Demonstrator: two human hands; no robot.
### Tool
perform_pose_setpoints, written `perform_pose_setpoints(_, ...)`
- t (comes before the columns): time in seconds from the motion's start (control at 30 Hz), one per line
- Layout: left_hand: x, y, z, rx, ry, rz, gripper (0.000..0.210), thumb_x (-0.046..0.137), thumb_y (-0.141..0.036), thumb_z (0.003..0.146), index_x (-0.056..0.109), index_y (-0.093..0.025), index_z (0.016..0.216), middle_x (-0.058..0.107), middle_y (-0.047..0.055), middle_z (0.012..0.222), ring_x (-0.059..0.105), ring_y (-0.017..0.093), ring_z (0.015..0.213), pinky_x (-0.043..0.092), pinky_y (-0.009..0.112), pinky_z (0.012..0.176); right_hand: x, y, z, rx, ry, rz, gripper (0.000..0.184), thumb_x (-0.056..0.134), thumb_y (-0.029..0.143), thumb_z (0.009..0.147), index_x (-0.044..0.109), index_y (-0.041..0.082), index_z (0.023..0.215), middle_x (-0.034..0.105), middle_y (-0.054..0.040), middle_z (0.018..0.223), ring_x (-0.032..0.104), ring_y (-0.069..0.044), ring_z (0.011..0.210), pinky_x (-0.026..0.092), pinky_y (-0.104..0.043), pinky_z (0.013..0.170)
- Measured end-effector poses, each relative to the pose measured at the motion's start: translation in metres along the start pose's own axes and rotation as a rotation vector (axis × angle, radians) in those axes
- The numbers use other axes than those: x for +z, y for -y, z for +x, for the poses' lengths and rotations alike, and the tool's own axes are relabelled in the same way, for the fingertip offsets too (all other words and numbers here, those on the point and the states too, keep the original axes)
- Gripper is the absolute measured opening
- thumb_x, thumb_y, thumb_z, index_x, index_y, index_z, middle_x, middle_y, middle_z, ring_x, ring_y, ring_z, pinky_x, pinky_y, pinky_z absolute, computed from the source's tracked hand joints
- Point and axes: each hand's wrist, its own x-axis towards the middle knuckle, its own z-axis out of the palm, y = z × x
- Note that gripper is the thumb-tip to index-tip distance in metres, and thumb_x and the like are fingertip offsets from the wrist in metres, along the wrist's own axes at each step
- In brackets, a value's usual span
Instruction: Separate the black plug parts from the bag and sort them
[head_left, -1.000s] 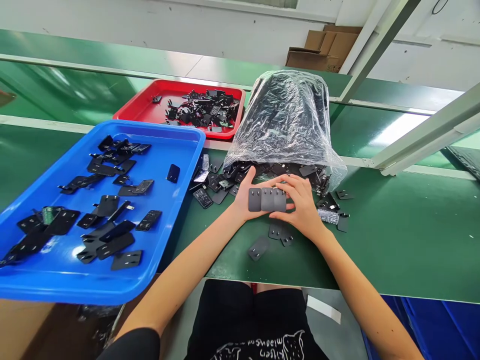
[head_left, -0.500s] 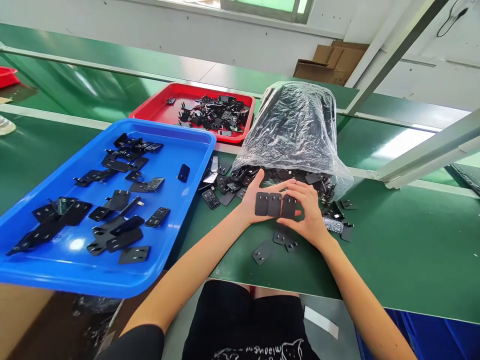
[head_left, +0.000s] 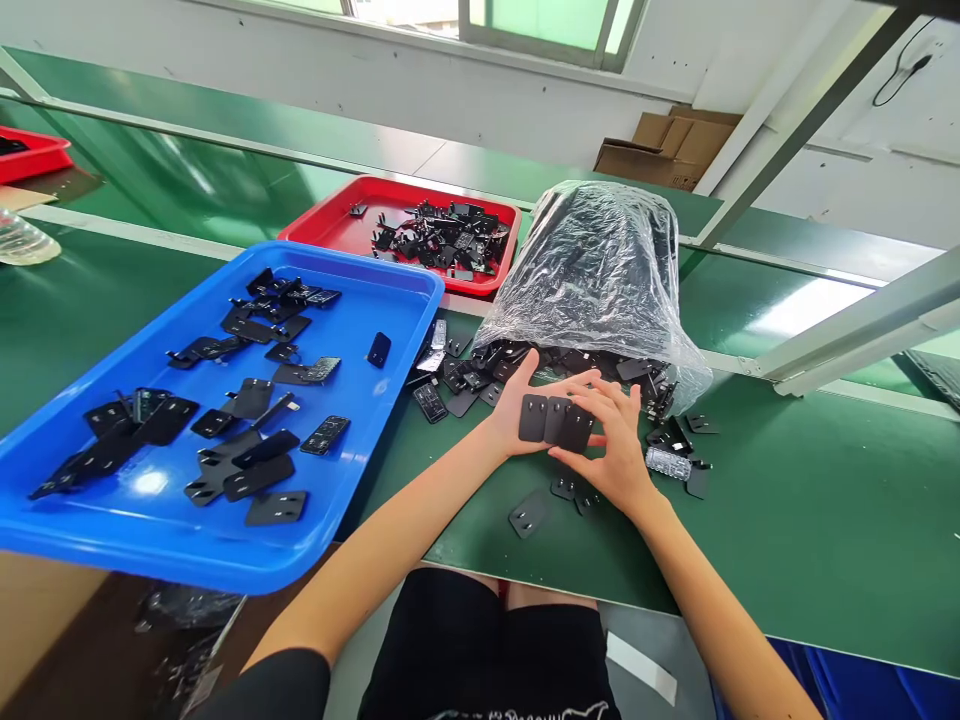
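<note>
My left hand [head_left: 511, 412] is palm up with its thumb raised, and two black plug plates [head_left: 533, 418] rest across its palm and fingers. Each plate carries a pair of short metal pins. Between the thumb and fingers of my right hand [head_left: 621, 455] is a third black plug plate [head_left: 577, 430], tilted and overlapping its neighbour in the left hand. Below the hands, a loose pinned plate [head_left: 529, 514] lies on the green table [head_left: 795, 500], with a couple more partly hidden by my right hand. Behind the hands, similar black parts spill from a clear plastic bag [head_left: 585, 270].
A large blue tray [head_left: 352, 290] of scattered black plug parts stands at the left. Behind it, a red tray [head_left: 322, 225] holds a heap of small black parts. Cardboard [head_left: 675, 145] leans at the back, and a white metal post [head_left: 862, 320] rises at the right.
My right hand has moved its plate left, from beside the other two to overlapping the middle one and tilted. The whole view has shifted slightly.
</note>
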Motion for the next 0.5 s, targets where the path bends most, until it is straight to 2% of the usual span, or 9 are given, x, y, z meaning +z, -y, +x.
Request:
perform_pose_setpoints(0.2,-0.0028,0.0024,0.0013,0.011,0.031,-0.013,0.087,0.019,-0.07,0.089,0.026,-0.007,0.147,0.051,0.023,0.136,0.058,0.029,0.114,0.035,0.042,0.1,0.0021,0.0002,-0.0003,0.02,-0.05,0.006,0.052,0.066,0.048,0.081,0.047,0.025,0.124,0.06,-0.0135,0.119,0.055,-0.032,0.118,0.021,-0.071,0.108)
perform_pose_setpoints(0.37,-0.0064,0.0042,0.0013,0.049,0.018,0.025,0.087,0.016,-0.07,0.089,0.026,-0.006,0.147,0.056,0.023,0.131,0.059,0.032,0.111,0.035,0.045,0.099,0.0045,-0.0042,-0.0026,0.055,-0.084,0.047,0.054,0.065,0.05,0.081,0.046,0.023,0.124,0.06,-0.0143,0.117,0.055,-0.033,0.119,0.027,-0.07,0.108)
perform_pose_setpoints(0.5,-0.007,0.0052,0.0012,0.077,-0.019,0.043,0.087,0.02,-0.07,0.089,0.028,-0.005,0.146,0.056,0.023,0.13,0.057,0.032,0.114,0.035,0.045,0.1,0.0058,-0.0058,-0.005,0.117,-0.052,0.104,0.055,0.066,0.051,0.08,0.046,0.024,0.125,0.061,-0.0125,0.119,0.053,-0.032,0.121,0.027,-0.068,0.108)
